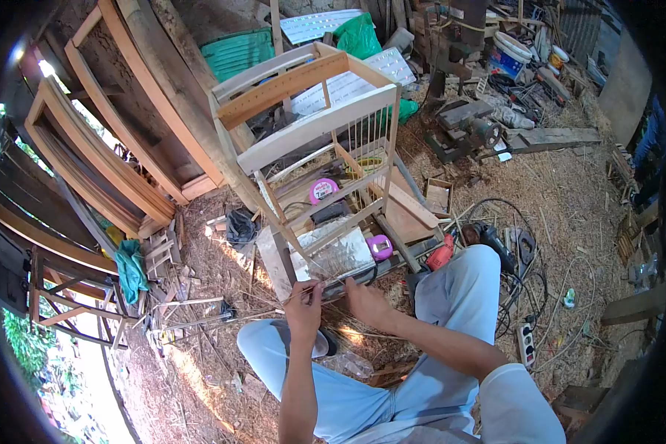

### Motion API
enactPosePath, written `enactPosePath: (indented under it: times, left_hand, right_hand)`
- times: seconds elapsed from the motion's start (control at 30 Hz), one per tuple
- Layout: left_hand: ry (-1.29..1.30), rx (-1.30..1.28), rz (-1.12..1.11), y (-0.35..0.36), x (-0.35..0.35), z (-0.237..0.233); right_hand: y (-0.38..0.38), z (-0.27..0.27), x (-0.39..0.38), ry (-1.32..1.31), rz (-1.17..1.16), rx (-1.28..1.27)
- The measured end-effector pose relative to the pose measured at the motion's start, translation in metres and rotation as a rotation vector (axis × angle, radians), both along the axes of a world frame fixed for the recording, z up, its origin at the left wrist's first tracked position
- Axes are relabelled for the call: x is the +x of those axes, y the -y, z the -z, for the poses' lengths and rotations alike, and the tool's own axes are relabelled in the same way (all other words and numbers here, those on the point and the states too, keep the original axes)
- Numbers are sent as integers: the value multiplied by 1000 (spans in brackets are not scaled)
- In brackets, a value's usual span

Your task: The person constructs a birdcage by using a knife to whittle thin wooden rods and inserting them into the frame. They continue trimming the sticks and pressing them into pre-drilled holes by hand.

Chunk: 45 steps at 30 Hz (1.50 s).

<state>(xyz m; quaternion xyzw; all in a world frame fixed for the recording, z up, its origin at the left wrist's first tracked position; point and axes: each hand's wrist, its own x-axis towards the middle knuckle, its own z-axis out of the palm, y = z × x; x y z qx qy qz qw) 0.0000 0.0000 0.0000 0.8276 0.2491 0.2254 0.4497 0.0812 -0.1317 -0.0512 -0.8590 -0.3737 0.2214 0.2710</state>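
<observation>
My left hand (303,305) is closed in a pinch at the near edge of a pale, worn board (333,255). Thin sticks lie around its fingertips, and what it pinches is too small to make out. Close by on the right, my right hand (368,305) is closed, knuckles up, beside a dark bar-like thing; its fingers hide whatever they grip. Just beyond my hands, a purple tape measure (379,247) rests at the board's right end. A wooden frame with thin spindles (318,137) stands over the board, and a pink round label (323,191) shows through it.
Several wooden window frames (144,96) lean at the left. Right of my knee lie a red power tool (441,253), black cables and a power strip (526,344). A small wooden box (438,197) and a vise-like metal piece (462,122) sit farther back on shavings.
</observation>
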Motion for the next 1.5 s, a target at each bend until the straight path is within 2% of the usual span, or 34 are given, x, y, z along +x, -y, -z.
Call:
enactPosePath:
  times: [0.07, 0.2, 0.27, 0.3, 0.37, 0.57, 0.7, 0.8, 0.87, 1.0, 1.07, 1.3, 1.37, 1.5]
  left_hand:
    - [113, 72, 34, -4, -4, 10]
    - [170, 143, 30, 16, 16, -1]
    - [79, 117, -6, 10, 12, -10]
    - [78, 117, -13, 8, 11, -12]
    - [104, 82, -23, 8, 10, -13]
    - [149, -3, 14, 5, 8, -1]
    - [179, 2, 26, 7, 6, 3]
    - [174, 123, 45, 5, 6, 4]
    - [136, 17, 11, 12, 5, -7]
    - [201, 34, 27, 6, 6, 9]
    - [225, 13, 72, 5, 6, 10]
    - [213, -24, 24, 7, 5, 11]
    - [243, 20, 58, 14, 6, 7]
    - [217, 165, 61, 14, 4, 3]
  right_hand:
    - [3, -8, -5, 134, 89, 92]
    - [21, 12, 16, 295, 33, -4]
    - [14, 3, 12, 117, 92, 14]
    - [12, 9, 12, 117, 85, 14]
    - [13, 26, 12, 60, 80, 191]
    - [9, -8, 3, -2, 73, 212]
    - [-1, -24, 2, 20, 7, 171]
    - [-2, -18, 7, 20, 32, 182]
    - [-2, -9, 13, 13, 58, 181]
    - [9, -1, 19, -23, 13, 142]
    - [16, 3, 13, 88, 93, 208]
    - [10, 3, 7, 127, 53, 178]
    - [7, -22, 3, 100, 27, 210]
    - [13, 0, 14, 16, 69, 151]
